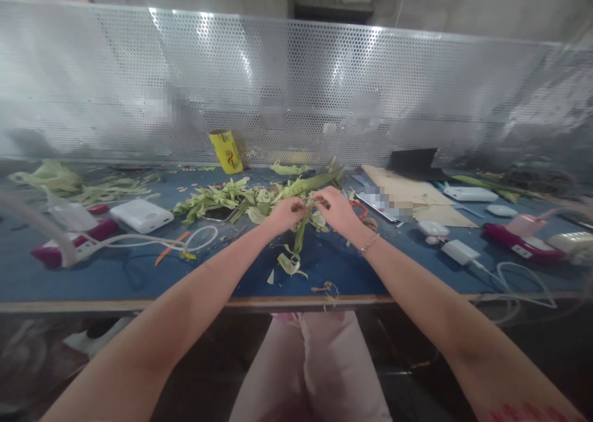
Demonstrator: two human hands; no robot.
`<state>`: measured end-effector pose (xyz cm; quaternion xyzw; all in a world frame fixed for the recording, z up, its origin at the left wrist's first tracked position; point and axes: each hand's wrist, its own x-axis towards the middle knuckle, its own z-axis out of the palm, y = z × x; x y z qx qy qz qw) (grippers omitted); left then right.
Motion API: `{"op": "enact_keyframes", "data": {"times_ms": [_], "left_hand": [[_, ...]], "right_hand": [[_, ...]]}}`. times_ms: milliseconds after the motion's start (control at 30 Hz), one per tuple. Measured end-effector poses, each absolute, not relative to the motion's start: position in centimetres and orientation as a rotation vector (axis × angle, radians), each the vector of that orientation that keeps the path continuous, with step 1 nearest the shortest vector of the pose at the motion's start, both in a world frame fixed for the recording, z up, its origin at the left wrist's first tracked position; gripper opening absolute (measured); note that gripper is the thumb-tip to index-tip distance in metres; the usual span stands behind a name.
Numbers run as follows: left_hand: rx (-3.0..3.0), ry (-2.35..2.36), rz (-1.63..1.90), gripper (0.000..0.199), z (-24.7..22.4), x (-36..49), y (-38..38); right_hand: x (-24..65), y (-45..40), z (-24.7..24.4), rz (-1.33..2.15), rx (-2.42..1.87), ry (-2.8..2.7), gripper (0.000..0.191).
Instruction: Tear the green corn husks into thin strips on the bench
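Note:
Both hands meet over the middle of the blue table point(185, 286). My left hand point(288, 214) is closed, its fingertips pinching a pale green leaf strip point(300, 235) that hangs down. My right hand point(334, 207) comes in from the right, thumb and fingers pinched at the upper part of the same strip. Behind them lies a long green leaf bundle point(312, 182). A heap of leafy pieces point(213, 198) spreads to the left of the hands. Curled leaf scraps point(291, 265) lie below the hands near the table's front.
A tilted yellow roll point(227, 152) stands by the perforated metal screen point(185, 76). White power bank point(141, 215), purple power strips point(523, 243) and looped white cables are at the sides. Brown paper sheets point(403, 190), a red ring-shaped item point(359, 209) and a white charger point(460, 253) are right.

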<state>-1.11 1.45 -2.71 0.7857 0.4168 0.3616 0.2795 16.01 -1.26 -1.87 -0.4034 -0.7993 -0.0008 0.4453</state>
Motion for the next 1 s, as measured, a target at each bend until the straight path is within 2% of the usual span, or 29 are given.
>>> {"op": "enact_keyframes", "data": {"times_ms": [267,500,733,1000], "left_hand": [[2.01,1.066,1.01,0.019,-2.3,-1.0,0.7],[1.98,1.028,1.054,0.008,-2.2,-0.8,0.9],[1.96,1.011,1.067,0.013,-2.3,-0.8,1.0],[1.987,1.055,1.046,0.012,-1.6,-0.7,0.6]], "right_hand": [[15.7,-1.5,-1.8,0.026,-0.985,-2.025,0.015],[15.8,-1.4,-1.9,0.033,-0.978,-2.012,0.016],[15.9,-1.0,-2.0,0.001,-0.945,-2.031,0.011],[15.8,-1.2,-1.6,0.037,-0.98,-2.107,0.022]]}}
